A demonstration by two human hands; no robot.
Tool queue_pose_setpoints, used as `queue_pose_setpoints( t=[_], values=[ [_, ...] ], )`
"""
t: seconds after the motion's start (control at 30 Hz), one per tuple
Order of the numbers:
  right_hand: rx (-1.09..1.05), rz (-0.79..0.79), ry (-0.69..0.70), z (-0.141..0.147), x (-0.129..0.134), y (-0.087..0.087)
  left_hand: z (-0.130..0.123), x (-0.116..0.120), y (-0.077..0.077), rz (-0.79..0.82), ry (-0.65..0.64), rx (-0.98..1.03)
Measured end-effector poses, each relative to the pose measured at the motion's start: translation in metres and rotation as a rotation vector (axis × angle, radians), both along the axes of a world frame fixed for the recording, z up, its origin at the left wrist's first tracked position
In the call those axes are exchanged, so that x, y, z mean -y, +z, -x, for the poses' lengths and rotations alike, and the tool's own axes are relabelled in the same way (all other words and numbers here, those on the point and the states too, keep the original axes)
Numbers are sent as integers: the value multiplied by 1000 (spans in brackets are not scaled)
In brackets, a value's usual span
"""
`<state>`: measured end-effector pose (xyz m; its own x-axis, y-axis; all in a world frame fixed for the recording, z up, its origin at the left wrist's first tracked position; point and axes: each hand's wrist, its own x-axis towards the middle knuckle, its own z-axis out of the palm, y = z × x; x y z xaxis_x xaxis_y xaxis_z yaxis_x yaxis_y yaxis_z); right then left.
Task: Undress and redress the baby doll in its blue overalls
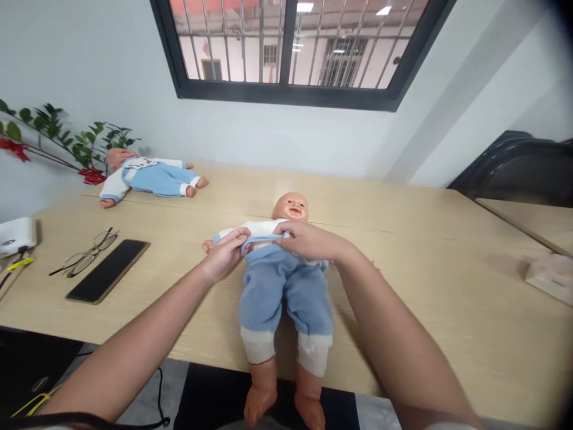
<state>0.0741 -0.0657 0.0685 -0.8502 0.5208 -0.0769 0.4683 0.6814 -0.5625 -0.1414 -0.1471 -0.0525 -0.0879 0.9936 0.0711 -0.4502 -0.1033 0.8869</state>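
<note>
A baby doll (290,206) lies on its back at the middle of the table, feet over the front edge. It wears blue pants (286,286) with white cuffs and a white top (262,228) with blue trim. My left hand (228,251) pinches the top's blue hem on the left side of the doll's waist. On the other side, my right hand (304,239) has its fingers closed on the same hem near the chest. A narrow strip of the doll's belly shows between the hem and the pants.
On the wooden table (425,286), a second dressed doll (161,179) lies at the back left by a plant (85,146). Glasses (89,254), a black phone (107,272) and a white device (17,236) are at the left. A pale box (553,276) stands far right.
</note>
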Motion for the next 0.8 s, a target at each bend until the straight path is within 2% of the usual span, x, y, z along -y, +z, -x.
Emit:
queue_pose_setpoints(
  t=[0.17,0.37,0.43,0.57,0.63,0.7,0.8],
  values=[
    [37,-35,47,-2,-6,-5,1,-1,-4,-16,29,-210],
    [39,-94,-20,1,-6,-8,10,-2,-12,-127,153,-543],
    [54,-95,-37,2,-6,-10,9,-1,-11,-168,262,-661],
    [50,-146,-59,5,-7,-13,3,6,-1,-334,594,-959],
    [17,-201,-62,7,-6,-15,0,9,4,-384,680,-1054],
    [-29,-256,-53,10,-5,-17,0,10,7,-369,670,-1116],
    [-98,-322,-42,14,-5,-22,5,7,6,-274,500,-1204]
  ],
)
